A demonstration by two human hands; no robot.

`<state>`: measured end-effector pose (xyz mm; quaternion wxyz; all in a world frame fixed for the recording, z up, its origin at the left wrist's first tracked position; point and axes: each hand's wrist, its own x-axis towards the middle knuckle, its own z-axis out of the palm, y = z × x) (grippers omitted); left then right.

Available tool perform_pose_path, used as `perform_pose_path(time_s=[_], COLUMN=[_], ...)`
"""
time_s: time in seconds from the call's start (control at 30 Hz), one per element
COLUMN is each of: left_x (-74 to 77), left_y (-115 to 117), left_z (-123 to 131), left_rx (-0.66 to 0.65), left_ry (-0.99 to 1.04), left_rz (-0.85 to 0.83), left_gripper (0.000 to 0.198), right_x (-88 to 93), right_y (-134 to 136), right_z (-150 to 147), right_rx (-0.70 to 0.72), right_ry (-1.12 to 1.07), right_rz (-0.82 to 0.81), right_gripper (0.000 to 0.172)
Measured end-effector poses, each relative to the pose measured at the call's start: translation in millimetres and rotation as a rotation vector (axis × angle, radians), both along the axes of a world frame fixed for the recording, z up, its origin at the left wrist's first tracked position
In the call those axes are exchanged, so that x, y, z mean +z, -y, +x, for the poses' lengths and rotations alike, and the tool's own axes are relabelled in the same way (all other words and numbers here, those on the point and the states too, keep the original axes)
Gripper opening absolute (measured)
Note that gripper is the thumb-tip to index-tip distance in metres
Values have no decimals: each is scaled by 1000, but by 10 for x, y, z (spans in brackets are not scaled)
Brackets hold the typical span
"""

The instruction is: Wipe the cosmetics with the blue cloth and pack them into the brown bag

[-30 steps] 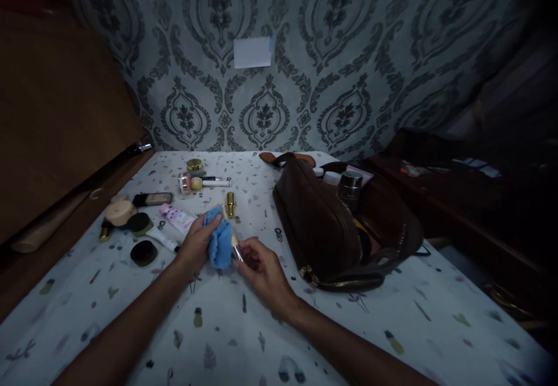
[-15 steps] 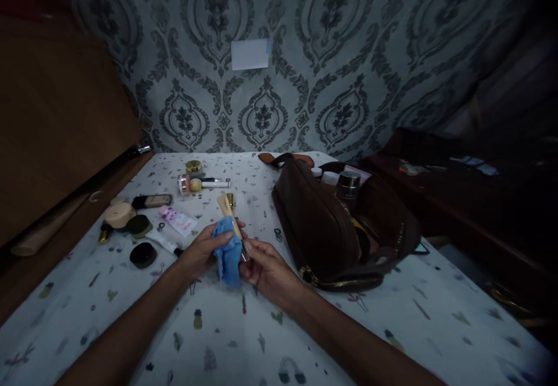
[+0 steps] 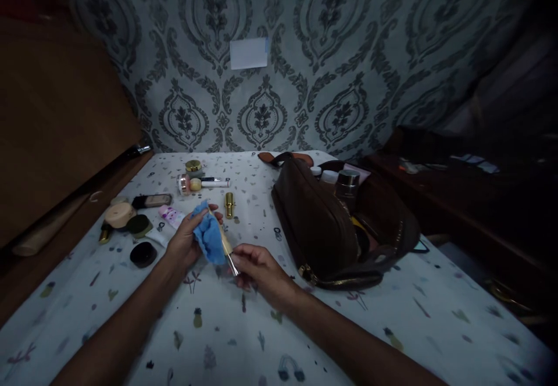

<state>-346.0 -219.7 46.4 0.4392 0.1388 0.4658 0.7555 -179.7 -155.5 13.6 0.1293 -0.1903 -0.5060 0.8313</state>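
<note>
My left hand (image 3: 187, 239) is closed on a crumpled blue cloth (image 3: 209, 236), which is wrapped against one side of a slim beige tube (image 3: 224, 238). The tube slants, its silver cap (image 3: 233, 265) pointing down and toward me. With thumb and fingers my right hand (image 3: 264, 270) pinches the tube near that cap. The far end of the tube is mostly hidden by the cloth. Just beyond my hands a gold lipstick tube (image 3: 229, 206) is on the patterned white tablecloth (image 3: 226, 339).
At the left are a beige round case (image 3: 120, 215), a dark jar lid (image 3: 143, 254), a pink-and-white tube (image 3: 172, 215) and a foundation bottle (image 3: 157, 200). Farther back sit a gold-lidded jar (image 3: 193, 167) and a brush (image 3: 213, 182). An open brown bag (image 3: 314, 229) holding several bottles stands right.
Both hands have shifted apart; the left moved left and up with the cloth. The beige tube now tilts with its cap lower, and the gold lipstick tube behind has come fully into sight.
</note>
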Motion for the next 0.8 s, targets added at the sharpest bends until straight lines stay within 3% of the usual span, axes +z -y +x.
perform_pose_path(time_s=[0.13,0.33,0.43,0.6,0.7,0.8], left_x=[31,-118,-142,-118,-114,-112], left_y=[22,37,39,54,58,66], left_z=[28,236,320,304,238,206], left_rx=[-46,-354,-324,-189,-213,-223], left_ry=[-29,-182,-246,-241,-248,-333], left_rz=[-7,-14,-29,-138,-179,-231], left_gripper=[40,53,47,49,51,46], right_x=[-39,-80,-79,-6,51,71], right_y=[18,-4,9,31,24,6], right_z=[-16,-48,-45,4,39,65], right_rx=[-97,-294,-358,-262,-285,-324], right_ry=[1,23,34,29,10,0], right_rz=[101,235,334,440,481,450], right_gripper=[43,38,35,21,13,19])
